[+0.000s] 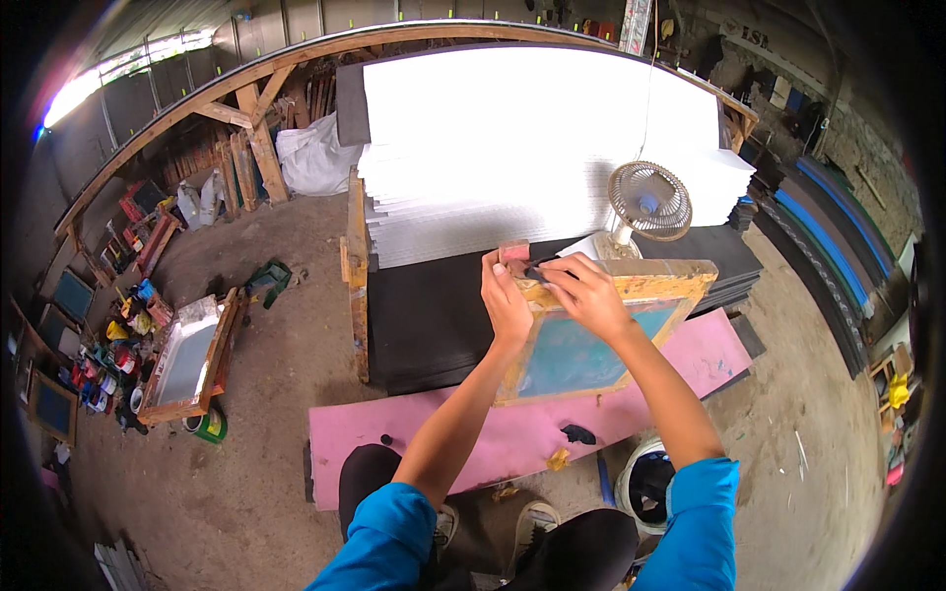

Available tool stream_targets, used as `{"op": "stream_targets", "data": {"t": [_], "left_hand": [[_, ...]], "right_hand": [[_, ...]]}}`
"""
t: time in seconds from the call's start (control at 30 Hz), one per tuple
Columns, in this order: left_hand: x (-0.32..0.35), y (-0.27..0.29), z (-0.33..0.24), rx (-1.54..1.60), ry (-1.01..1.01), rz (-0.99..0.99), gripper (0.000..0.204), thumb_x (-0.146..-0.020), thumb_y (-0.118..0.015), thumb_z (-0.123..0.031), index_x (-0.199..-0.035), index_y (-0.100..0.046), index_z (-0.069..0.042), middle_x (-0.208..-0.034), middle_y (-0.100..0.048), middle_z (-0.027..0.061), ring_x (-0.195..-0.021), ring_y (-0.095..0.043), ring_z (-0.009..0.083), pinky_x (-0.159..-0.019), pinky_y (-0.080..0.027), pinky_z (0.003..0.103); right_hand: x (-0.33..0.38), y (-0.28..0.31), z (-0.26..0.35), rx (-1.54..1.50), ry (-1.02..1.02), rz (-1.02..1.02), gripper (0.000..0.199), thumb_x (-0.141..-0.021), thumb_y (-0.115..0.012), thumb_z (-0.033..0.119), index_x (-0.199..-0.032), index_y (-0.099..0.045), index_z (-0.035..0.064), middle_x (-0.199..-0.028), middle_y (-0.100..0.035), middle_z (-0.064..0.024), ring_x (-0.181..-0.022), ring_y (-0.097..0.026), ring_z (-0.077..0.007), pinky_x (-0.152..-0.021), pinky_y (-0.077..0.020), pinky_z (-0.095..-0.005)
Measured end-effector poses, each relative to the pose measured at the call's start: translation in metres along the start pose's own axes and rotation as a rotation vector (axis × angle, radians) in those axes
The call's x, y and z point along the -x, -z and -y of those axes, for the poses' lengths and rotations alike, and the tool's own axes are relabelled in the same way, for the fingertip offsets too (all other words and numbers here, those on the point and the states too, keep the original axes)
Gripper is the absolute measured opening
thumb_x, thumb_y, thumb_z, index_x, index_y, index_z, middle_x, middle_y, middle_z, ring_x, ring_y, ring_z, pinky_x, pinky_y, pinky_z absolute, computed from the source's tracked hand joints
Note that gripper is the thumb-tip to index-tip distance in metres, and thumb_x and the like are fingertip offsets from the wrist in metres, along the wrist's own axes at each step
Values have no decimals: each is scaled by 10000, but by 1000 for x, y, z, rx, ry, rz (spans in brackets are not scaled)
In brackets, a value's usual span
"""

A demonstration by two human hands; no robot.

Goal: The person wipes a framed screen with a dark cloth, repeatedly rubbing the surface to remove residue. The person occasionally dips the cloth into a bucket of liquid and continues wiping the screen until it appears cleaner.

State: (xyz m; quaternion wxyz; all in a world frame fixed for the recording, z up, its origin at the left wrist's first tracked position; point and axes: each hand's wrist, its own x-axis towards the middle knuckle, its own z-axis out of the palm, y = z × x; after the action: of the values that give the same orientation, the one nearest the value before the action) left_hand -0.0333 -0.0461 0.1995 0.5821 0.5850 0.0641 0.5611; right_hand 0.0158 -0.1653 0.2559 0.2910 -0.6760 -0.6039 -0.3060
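Note:
A screen-printing frame (570, 350), wooden with blue-green mesh, stands tilted up in front of me over a pink sheet (434, 428). At its upper left corner, my left hand (505, 307) is closed around the wood beside a small reddish block (513, 252). My right hand (589, 297) meets it there from the right, its fingers pinched over the frame's top bar. Between the two hands a small dark thing (534, 268) shows; its kind is too small to make out. The fingers partly hide that corner.
Behind the frame a fan (648, 202) stands on black sheets (434, 320), before a tall stack of white sheets (532, 128). A bucket (645, 488) with dark contents sits by my right knee. Another screen frame (187, 364) and paint containers (118, 360) are at left.

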Motion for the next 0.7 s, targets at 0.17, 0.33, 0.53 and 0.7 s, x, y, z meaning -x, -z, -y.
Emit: {"op": "stream_targets", "data": {"t": [0.17,0.33,0.53,0.7], "left_hand": [[0,-2,-1,-23,-54,-3,385,-1036,-273,-261,-1054,-538,18,-926,-595,149,-847,-593,266,-788,-454,367],[3,-2,-1,-34,-27,-2,364,-1032,-285,-247,-1062,-541,10,-931,-588,157,-855,-586,308,-805,-452,378],[3,-2,2,-8,-33,-6,354,-1030,-293,-243,-1071,-542,5,-946,-574,164,-885,-582,336,-818,-450,388],[-1,1,3,-36,-36,-11,383,-1036,-269,-256,-1080,-543,8,-956,-589,165,-898,-588,320,-828,-450,387]], "right_hand": [[4,5,-4,-113,-122,-33,119,-804,-687,54,-917,-682,16,-972,-670,-74,-879,-629,-254,-753,-529,-369],[6,6,-3,-128,-231,-73,109,-836,-668,60,-910,-670,-20,-958,-681,-113,-855,-633,-288,-749,-517,-362],[-5,9,-15,-283,-716,-193,185,-904,-634,122,-970,-657,-49,-936,-684,-144,-798,-639,-335,-739,-507,-348],[2,17,-5,8,-518,-77,176,-883,-608,55,-1025,-653,-37,-1041,-678,-135,-935,-652,-332,-822,-511,-356]]}}
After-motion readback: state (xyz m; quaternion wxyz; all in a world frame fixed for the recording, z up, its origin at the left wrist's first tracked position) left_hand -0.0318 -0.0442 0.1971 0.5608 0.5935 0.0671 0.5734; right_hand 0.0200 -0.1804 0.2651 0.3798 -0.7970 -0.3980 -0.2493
